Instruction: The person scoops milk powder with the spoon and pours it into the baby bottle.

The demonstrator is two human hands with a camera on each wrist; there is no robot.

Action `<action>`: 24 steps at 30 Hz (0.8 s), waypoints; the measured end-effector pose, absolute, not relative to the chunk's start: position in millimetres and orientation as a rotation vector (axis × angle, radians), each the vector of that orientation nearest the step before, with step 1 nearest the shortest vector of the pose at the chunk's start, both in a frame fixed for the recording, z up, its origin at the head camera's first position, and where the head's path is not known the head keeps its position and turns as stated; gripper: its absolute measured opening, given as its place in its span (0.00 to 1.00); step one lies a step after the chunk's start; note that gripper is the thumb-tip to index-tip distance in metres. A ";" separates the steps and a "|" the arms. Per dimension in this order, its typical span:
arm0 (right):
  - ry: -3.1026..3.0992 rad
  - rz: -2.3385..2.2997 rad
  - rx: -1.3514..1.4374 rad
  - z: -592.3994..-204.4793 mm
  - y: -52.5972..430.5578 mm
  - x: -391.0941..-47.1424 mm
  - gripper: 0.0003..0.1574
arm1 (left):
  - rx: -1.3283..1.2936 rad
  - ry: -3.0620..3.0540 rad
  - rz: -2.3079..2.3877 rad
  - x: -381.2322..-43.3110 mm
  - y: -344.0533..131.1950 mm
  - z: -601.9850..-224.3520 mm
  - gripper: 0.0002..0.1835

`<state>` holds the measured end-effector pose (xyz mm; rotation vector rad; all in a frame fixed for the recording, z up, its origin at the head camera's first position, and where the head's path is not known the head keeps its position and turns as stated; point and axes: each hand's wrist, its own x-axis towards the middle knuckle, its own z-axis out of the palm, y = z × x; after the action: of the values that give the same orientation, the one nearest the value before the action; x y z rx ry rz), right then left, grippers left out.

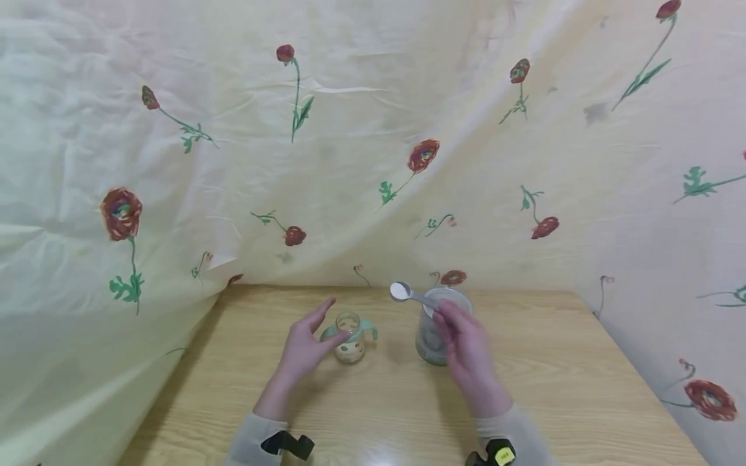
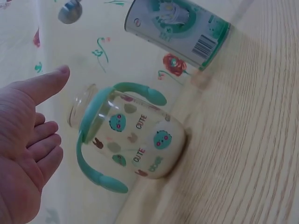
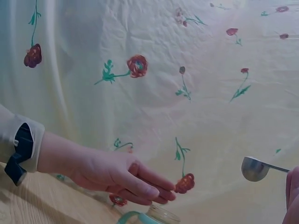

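Observation:
My right hand [image 1: 466,349] pinches the handle of a metal measuring scoop [image 1: 399,292], raised level beside the mouth of a tall can. White powder fills the scoop's bowl. The can [image 1: 430,343], grey-white and green with a barcode in the left wrist view, stands open behind that hand. To the left is a small clear baby bottle [image 2: 140,135] with two mint-green handles and printed cute animal faces. Its mouth has no lid, and pale contents show inside. My left hand [image 1: 305,349] hovers beside the bottle, thumb and fingers spread apart, holding nothing.
Bottle and can stand a short way apart on a wooden table [image 1: 373,408]. A pale cloth [image 1: 350,175] printed with red flowers hangs behind the table and along both sides. Both wrists wear dark camera straps [image 1: 287,444].

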<state>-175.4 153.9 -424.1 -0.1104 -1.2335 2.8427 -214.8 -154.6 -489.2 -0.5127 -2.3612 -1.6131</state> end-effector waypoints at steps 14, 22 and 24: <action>-1.322 2.884 -0.194 -436.6 103.7 -188.9 0.09 | -0.466 -2.457 -1.649 -223.2 -155.7 -501.8 0.43; -1.499 2.785 -0.253 -459.1 88.5 -196.9 0.16 | -0.426 -2.507 -1.646 -228.3 -153.1 -512.1 0.43; -1.535 2.762 -0.249 -461.7 87.9 -198.3 0.19 | -0.410 -2.508 -1.647 -228.0 -151.2 -512.7 0.42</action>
<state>-198.3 87.9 -461.7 -0.2489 -1.5350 2.7622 -228.0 -151.2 -512.7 -0.4104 -2.5084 -1.6472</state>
